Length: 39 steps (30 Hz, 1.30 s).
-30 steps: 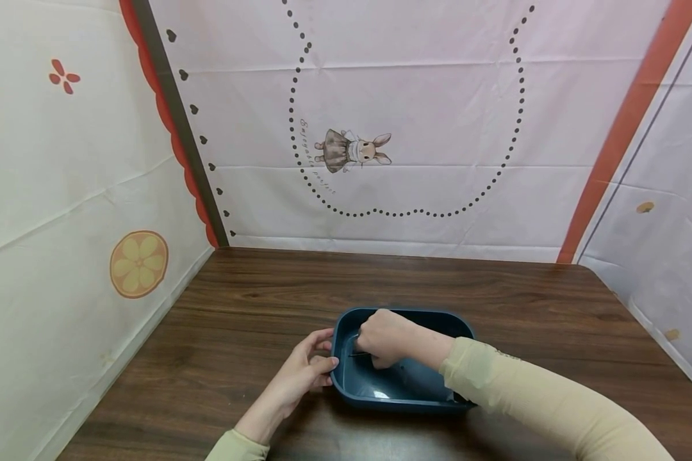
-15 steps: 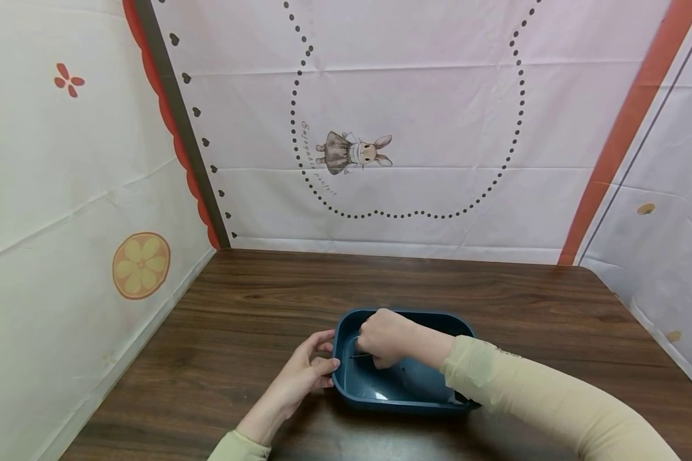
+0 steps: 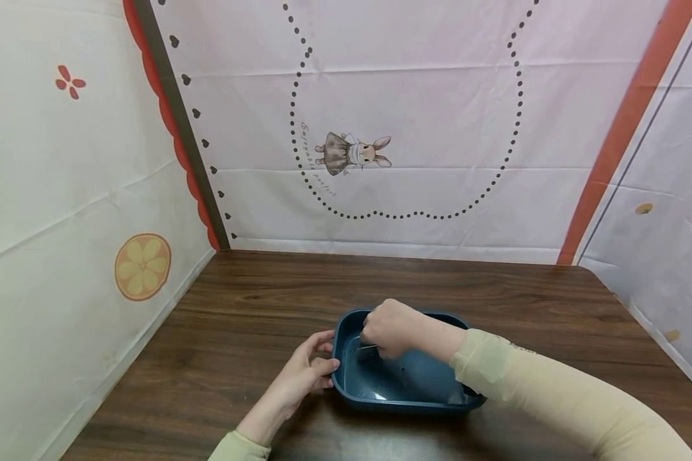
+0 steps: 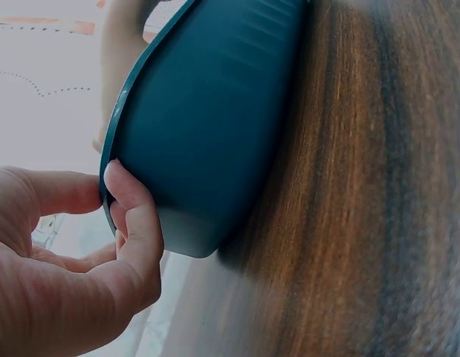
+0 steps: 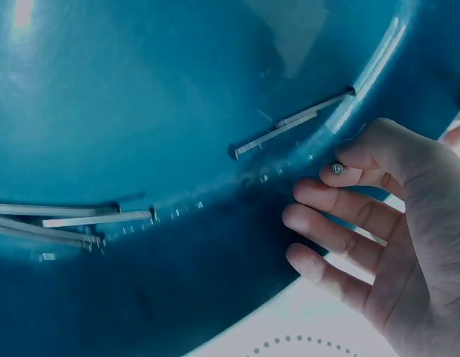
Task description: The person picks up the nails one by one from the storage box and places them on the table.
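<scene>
Gripping the near-left rim of a dark teal plastic tray (image 3: 406, 400), the left hand (image 3: 300, 378) has its thumb inside the wall and its fingers curled outside. That tray, rectangular with rounded corners and a glossy floor, sits on the dark wood worktop (image 3: 254, 301). Over it, the right hand (image 3: 389, 328) pinches one thin metal nail (image 5: 337, 169) in its fingertips. More slim silvery nails (image 5: 289, 126) lie scattered on the tray floor.

The tub (image 3: 406, 402) is dark blue, the nails (image 5: 293, 125) in it are shiny silver, the table (image 3: 265, 301) is dark brown wood with stripes, the sleeves (image 3: 553, 397) are pale yellow, and the pink cloth (image 3: 415, 96) behind has black dots and a little rabbit (image 3: 354, 152).
</scene>
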{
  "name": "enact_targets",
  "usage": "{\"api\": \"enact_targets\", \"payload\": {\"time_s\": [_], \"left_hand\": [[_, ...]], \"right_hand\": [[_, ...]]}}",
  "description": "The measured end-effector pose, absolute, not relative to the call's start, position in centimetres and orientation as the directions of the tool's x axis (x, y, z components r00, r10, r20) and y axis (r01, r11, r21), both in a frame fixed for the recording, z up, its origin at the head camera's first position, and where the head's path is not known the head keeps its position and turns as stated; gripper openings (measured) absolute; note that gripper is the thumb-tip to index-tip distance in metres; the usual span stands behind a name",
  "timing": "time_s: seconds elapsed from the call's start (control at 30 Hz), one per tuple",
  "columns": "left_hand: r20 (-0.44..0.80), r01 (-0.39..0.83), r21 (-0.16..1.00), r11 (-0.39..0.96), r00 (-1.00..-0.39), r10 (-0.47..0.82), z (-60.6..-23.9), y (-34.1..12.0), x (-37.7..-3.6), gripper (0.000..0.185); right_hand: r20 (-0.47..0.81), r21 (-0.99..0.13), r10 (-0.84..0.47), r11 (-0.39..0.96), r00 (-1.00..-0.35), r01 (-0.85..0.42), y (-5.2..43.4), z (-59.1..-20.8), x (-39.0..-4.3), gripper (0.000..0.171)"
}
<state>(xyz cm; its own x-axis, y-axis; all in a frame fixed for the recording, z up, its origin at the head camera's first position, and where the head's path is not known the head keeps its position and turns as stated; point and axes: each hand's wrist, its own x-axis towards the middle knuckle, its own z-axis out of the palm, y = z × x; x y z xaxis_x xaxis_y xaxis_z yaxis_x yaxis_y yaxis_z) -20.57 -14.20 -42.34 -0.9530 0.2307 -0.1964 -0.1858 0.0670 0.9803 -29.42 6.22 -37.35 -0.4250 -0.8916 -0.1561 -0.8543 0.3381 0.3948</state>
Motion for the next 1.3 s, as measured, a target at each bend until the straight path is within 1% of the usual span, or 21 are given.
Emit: {"api": "enact_targets", "payload": {"time_s": [0.23, 0.63, 0.8, 0.93, 1.17, 1.3], "left_hand": [[-0.222, -0.208, 0.975, 0.082, -0.947, 0.233, -42.5, -14.1, -20.7, 0.058], [-0.195, -0.184, 0.981, 0.067, -0.953, 0.230, -42.5, -13.9, -20.5, 0.059], [-0.187, -0.178, 0.982, 0.061, -0.955, 0.232, -42.6, -14.0, -20.6, 0.059], [-0.184, -0.174, 0.983, 0.062, -0.954, 0.239, -42.6, -14.0, -20.7, 0.059], [-0.181, -0.170, 0.983, 0.064, -0.953, 0.243, -42.4, -14.0, -20.7, 0.060], [-0.185, -0.173, 0.982, 0.068, -0.952, 0.243, -42.5, -14.2, -20.9, 0.059]], "right_hand": [[-0.087, 0.396, -0.903, 0.357, -0.421, -0.846, 7.6, -36.1, -29.1, 0.007], [0.005, 0.443, -0.915, 0.365, -0.404, -0.819, 10.1, -33.9, -29.1, 0.010], [0.064, 0.422, -0.914, 0.389, -0.401, -0.819, 11.1, -33.0, -29.3, 0.008], [0.087, 0.424, -0.908, 0.406, -0.410, -0.809, 11.9, -32.7, -29.5, 0.009], [0.125, 0.460, -0.895, 0.434, -0.427, -0.775, 13.1, -32.5, -29.6, 0.011], [0.125, 0.442, -0.875, 0.471, -0.467, -0.763, 13.8, -32.5, -29.8, 0.015]]}}
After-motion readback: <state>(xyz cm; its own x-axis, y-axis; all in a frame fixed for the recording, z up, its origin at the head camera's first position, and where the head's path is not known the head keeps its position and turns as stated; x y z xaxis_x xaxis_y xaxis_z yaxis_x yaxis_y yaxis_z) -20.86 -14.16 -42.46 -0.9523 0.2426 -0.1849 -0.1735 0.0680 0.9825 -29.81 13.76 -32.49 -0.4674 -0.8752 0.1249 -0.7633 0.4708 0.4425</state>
